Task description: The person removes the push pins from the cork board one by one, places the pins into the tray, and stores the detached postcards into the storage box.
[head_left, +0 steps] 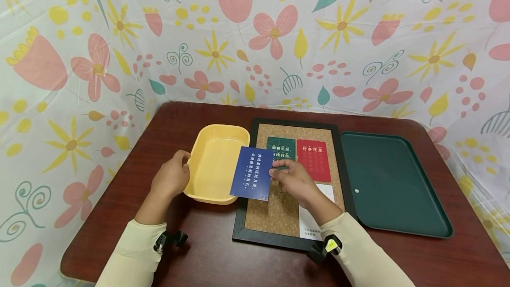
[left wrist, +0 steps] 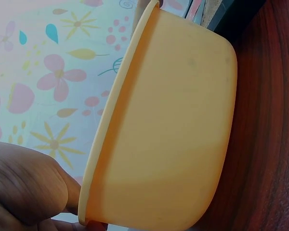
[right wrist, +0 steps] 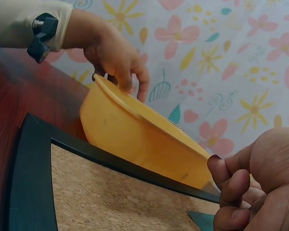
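In the head view my left hand (head_left: 171, 176) grips the left rim of a yellow plastic basin (head_left: 211, 163), thumb over the edge. The left wrist view shows the basin's outer wall (left wrist: 168, 120) close up, with part of that hand at the rim. My right hand (head_left: 292, 178) pinches the right edge of a dark blue card (head_left: 251, 174) printed with white characters. The card overlaps the basin's right rim and the left side of a black-framed cork board (head_left: 275, 220) in the head view. In the right wrist view the right-hand fingers (right wrist: 233, 190) are curled, with thumb and forefinger together.
On the cork board lie a green card (head_left: 279, 143), a red card (head_left: 314, 160) and a white card (head_left: 311, 225), partly behind the right arm. A dark green tray (head_left: 398, 185) lies right of the board. Flowered cloth (head_left: 275, 56) hangs behind the brown table (head_left: 199, 242).
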